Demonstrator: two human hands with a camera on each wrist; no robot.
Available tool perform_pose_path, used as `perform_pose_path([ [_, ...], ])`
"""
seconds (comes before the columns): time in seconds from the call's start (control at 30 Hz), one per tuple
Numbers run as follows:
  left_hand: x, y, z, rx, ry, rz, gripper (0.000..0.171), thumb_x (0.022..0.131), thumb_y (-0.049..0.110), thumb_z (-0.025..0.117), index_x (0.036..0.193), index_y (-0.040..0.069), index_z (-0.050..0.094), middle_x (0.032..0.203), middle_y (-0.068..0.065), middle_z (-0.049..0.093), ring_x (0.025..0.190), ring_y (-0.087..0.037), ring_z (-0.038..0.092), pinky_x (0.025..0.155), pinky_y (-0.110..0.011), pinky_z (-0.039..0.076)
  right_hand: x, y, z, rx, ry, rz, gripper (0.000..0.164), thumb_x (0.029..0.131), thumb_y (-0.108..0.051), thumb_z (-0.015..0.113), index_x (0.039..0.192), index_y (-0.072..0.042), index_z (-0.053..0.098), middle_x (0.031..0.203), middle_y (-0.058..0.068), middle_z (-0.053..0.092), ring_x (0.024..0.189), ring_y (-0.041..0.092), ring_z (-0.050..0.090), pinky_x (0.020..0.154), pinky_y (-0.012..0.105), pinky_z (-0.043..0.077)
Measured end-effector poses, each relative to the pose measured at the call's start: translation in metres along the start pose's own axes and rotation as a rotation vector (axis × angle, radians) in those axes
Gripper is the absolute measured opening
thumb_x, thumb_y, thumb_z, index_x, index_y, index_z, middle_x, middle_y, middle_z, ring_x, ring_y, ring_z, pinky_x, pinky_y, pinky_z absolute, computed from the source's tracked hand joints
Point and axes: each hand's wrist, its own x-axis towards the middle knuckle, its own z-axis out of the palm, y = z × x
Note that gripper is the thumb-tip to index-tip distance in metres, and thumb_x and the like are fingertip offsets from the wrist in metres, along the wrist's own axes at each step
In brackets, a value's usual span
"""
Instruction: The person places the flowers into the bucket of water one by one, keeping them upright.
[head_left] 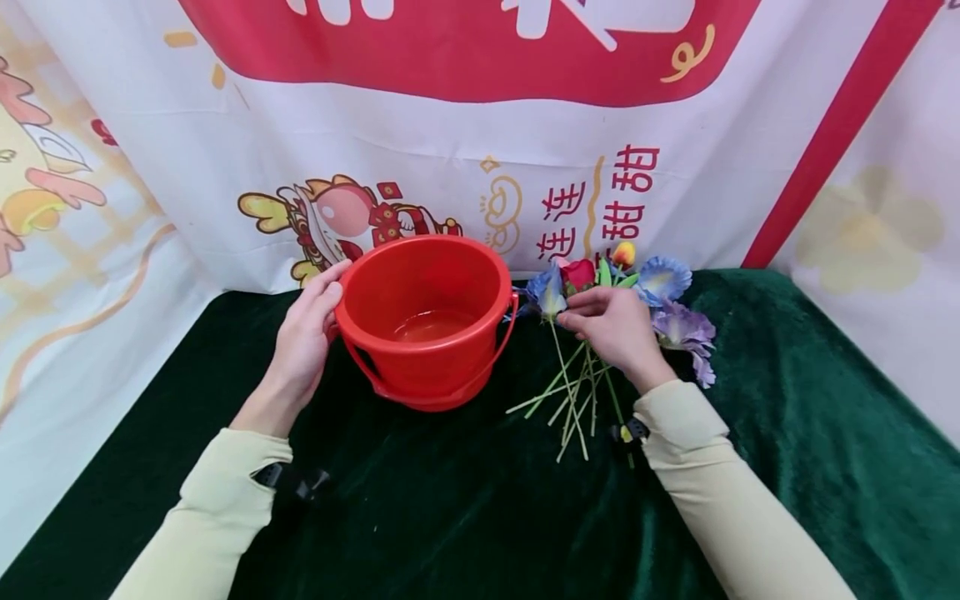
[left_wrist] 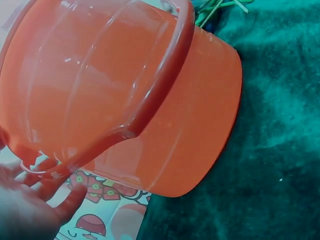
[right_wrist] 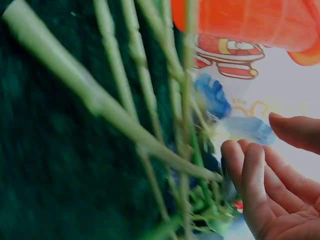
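A red plastic bucket stands upright on the green cloth, its handle hanging down at the front. My left hand rests against the bucket's left side near the rim; in the left wrist view its fingers touch beside the handle joint. To the right lies a bunch of artificial flowers, with a red rose and blue irises. My right hand reaches over the bunch, near a pale blue iris. In the right wrist view a gap shows between thumb and fingers.
Green stems fan toward the front over the dark green cloth. A purple flower lies at the right of the bunch. Behind the table hangs a white printed cloth.
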Motion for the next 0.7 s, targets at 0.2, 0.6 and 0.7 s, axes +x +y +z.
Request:
perform_pose_path([
  [0.2, -0.002, -0.004, -0.001, -0.009, -0.004, 0.022, 0.059, 0.114, 0.044, 0.037, 0.168, 0.021, 0.032, 0.169, -0.01, 0.038, 0.137, -0.018, 0.055, 0.105, -0.013, 0.05, 0.003, 0.006, 0.014, -0.082, -0.077, 0.078, 0.034, 0.095, -0.023, 0.08, 0.123, -0.005, 0.076, 0.112, 0.014, 0.082, 0.082, 0.02, 0.08, 0.068, 0.026, 0.062],
  [0.6, -0.002, 0.001, -0.002, 0.07, 0.009, -0.001, 0.056, 0.115, 0.041, 0.034, 0.167, 0.022, 0.034, 0.166, -0.009, 0.044, 0.129, -0.012, 0.061, 0.103, -0.016, 0.05, 0.006, 0.012, 0.017, -0.072, -0.176, 0.163, 0.033, 0.093, -0.018, 0.082, 0.121, -0.004, 0.076, 0.096, 0.009, 0.084, 0.085, 0.017, 0.082, 0.068, 0.025, 0.059],
  [0.7, -0.002, 0.002, -0.004, 0.093, 0.018, -0.001, 0.056, 0.115, 0.041, 0.034, 0.167, 0.022, 0.035, 0.165, -0.01, 0.045, 0.126, -0.009, 0.062, 0.102, -0.016, 0.049, 0.007, 0.012, 0.017, -0.064, -0.203, 0.176, 0.034, 0.092, -0.019, 0.082, 0.122, -0.003, 0.076, 0.095, 0.009, 0.084, 0.086, 0.017, 0.082, 0.066, 0.024, 0.057],
])
